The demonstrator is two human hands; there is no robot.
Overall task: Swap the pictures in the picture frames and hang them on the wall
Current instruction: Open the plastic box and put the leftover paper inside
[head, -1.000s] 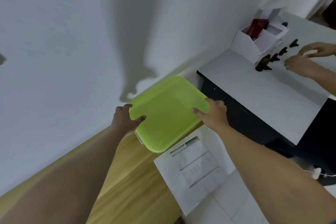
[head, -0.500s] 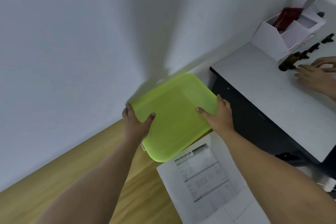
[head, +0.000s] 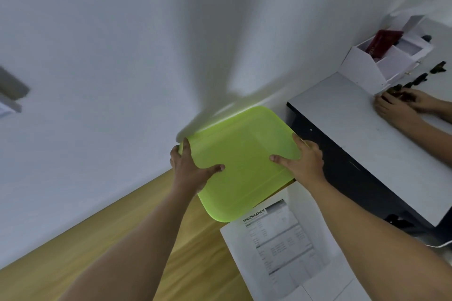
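A lime-green square picture frame [head: 244,156] with rounded corners is held up in front of the white wall [head: 110,68], its top edge close to the wall. My left hand [head: 189,170] grips its left edge, thumb across the front. My right hand [head: 302,162] grips its right edge, thumb on the front too. Its front looks plain green; no picture can be made out in it.
A printed sheet headed SPECIFICATION [head: 281,242] lies on the wooden table [head: 122,252] below the frame. To the right stands a grey-topped dark table [head: 347,115] with a white organiser box [head: 381,61]; another person's hands [head: 401,105] rest there by small dark objects. A grey fitting [head: 12,93] is on the wall at far left.
Both hands have raised the green frame and brought it nearer the wall. My view has tilted up and left, and the other person's hands have shifted on their table.
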